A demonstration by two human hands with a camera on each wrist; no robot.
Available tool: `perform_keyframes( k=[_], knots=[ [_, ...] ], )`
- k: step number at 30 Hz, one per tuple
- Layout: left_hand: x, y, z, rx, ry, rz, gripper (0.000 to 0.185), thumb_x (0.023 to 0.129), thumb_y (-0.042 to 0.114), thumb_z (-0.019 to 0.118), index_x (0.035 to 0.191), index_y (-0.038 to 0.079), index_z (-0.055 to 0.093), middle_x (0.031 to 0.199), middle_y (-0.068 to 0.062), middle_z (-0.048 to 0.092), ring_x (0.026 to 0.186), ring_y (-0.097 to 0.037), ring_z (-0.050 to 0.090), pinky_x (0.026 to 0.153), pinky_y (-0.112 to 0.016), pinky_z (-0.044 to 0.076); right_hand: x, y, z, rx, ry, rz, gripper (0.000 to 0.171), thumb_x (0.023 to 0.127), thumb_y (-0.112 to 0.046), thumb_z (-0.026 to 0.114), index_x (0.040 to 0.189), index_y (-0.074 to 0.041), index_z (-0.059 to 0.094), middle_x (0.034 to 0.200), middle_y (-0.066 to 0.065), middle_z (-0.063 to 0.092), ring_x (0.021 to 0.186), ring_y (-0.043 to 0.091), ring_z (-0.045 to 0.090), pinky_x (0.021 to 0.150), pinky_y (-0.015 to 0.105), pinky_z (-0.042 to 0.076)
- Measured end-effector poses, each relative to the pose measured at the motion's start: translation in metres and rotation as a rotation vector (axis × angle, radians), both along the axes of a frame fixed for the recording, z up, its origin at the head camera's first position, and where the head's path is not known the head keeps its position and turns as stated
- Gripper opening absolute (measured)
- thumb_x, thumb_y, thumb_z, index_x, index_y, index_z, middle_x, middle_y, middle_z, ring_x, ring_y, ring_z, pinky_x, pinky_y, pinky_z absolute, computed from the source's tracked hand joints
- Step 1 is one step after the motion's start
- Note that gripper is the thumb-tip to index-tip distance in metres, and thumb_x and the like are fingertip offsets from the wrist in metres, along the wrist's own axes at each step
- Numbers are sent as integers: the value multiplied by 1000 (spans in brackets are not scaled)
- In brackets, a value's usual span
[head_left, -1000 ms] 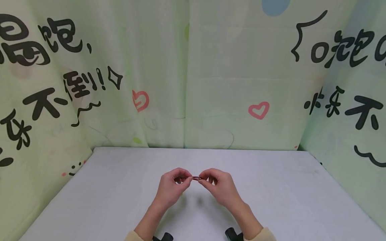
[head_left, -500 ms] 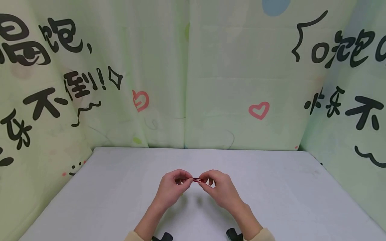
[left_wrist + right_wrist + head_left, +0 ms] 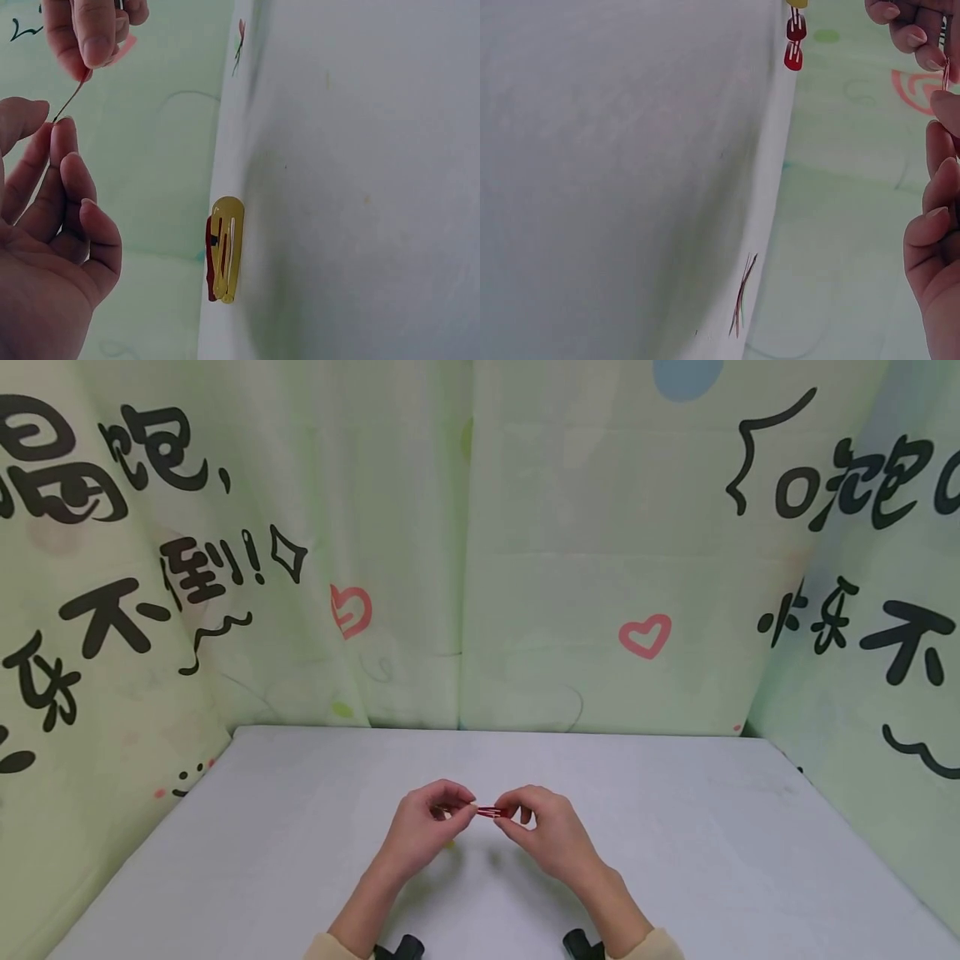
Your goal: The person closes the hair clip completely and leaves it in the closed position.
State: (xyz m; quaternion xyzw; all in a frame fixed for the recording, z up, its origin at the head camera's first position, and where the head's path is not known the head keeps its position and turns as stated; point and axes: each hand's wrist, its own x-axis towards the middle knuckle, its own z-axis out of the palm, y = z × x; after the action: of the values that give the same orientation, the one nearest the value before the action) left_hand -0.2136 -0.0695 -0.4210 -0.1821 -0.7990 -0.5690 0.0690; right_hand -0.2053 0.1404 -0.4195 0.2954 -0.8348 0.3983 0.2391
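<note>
A red snap hair clip (image 3: 489,812) spans the gap between both hands above the table. The fingertips and thumb of my left hand (image 3: 423,828) pinch one end, while my right hand (image 3: 551,831) pinches the other. Seen edge-on in the left wrist view, the clip (image 3: 71,100) looks thin and slightly bent. Below the hands, a yellow snap hair clip (image 3: 236,259) lies on the table with red clips beside it; the red clips (image 3: 795,41) show better in the right wrist view.
A small bundle of thin coloured strands (image 3: 741,296) lies on the white table (image 3: 300,793), hidden behind the hands in the head view. Green printed curtains (image 3: 540,568) surround the table at the back and sides.
The clip's exposed part shows a little more between the hands, and its red face has tilted into view. Both hands have shifted only slightly.
</note>
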Motion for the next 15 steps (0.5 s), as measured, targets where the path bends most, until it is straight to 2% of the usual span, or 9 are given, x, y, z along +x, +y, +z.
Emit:
perform_keyframes(
  k=[9,15],
  knots=[
    [-5,-10,-5,-59,-19,36,12,93,13,73,104,8,73,88,6,67,86,-17,60,74,-28,49,2,1,1,27,-88,-39,21,81,1,82,94,-14,74,84,-13,65,73,9,54,63,30,49],
    [-8,-15,-9,-72,-33,53,12,94,14,73,104,7,72,86,5,68,82,-15,64,75,-29,50,1,3,0,49,-113,-68,21,81,0,83,92,-15,74,83,-13,64,72,8,53,63,26,47]
  ],
)
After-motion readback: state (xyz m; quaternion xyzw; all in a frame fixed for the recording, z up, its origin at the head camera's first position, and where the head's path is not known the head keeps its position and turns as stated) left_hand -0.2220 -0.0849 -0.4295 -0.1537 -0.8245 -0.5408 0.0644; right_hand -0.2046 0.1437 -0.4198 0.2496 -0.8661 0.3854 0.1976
